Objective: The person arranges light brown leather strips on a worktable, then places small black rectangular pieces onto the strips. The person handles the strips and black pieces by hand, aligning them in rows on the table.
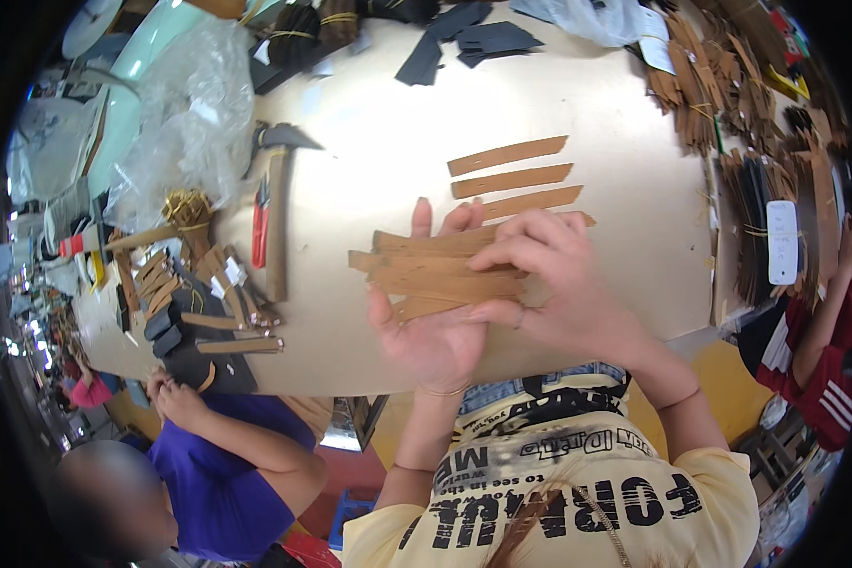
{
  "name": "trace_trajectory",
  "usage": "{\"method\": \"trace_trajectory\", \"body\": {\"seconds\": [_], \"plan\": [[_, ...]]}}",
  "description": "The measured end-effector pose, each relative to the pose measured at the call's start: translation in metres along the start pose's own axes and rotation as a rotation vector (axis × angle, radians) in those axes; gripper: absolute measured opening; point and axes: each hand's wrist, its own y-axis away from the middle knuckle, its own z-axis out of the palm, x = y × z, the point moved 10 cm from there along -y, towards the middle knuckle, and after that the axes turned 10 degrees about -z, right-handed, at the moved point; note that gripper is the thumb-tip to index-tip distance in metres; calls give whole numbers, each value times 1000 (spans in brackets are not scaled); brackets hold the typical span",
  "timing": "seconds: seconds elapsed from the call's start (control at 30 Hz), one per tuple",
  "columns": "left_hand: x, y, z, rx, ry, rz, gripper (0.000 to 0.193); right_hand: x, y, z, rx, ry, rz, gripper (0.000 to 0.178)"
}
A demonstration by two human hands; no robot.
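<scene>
Cradling the brown bundle (426, 270) right of the hammer (275, 222), the left hand (435, 352) sits palm up, fingers curled round it; the right hand (563, 279) grips the bundle's right end. Farther right of the hammer, at least three loose strips (511, 179) lie spaced on the table (644, 237). Judged partial: these are set down, the bundled strips not yet.
</scene>
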Motion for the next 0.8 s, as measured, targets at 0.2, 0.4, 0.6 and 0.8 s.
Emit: {"method": "trace_trajectory", "body": {"seconds": [0.2, 0.4, 0.6, 0.8], "plan": [[-2, 2, 1, 23, -45, 31, 84, -2, 4, -4, 36, 26, -13, 31], [3, 4, 0, 59, -105, 65, 88, -7, 8, 4, 75, -10, 10, 24], [43, 18, -17, -39, 286, 146, 87, -24, 35, 6, -174, -120, -77, 11], [117, 39, -57, 66, 171, 387, 85, 33, 79, 4, -117, 112, 179, 9]]}}
